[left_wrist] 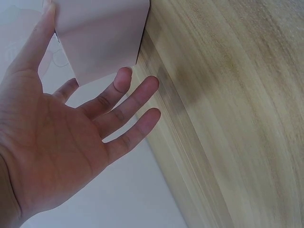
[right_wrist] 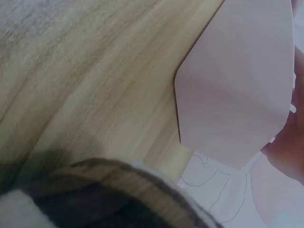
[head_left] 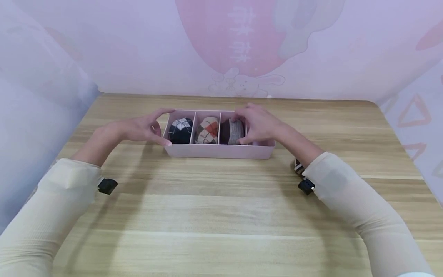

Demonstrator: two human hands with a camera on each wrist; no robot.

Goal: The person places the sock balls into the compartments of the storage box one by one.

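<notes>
A pink divided box (head_left: 221,152) stands on the wooden table (head_left: 221,215). Its left compartment holds a black-and-white argyle sock roll (head_left: 180,130), and the middle one a beige-and-orange argyle roll (head_left: 207,130). My right hand (head_left: 242,129) curls round a brown-and-grey sock roll (head_left: 231,131) in the third compartment. My left hand (head_left: 162,127) spans the box's left end with its fingers straight. In the left wrist view the left hand (left_wrist: 95,118) shows an open palm, with the thumb against the box (left_wrist: 102,33). The right wrist view shows the box's (right_wrist: 237,85) outer wall.
Another rolled sock (head_left: 297,166) lies on the table under my right wrist; it fills the bottom of the right wrist view as a striped roll (right_wrist: 118,190). Pale printed fabric walls (head_left: 242,46) enclose the table at the back and sides.
</notes>
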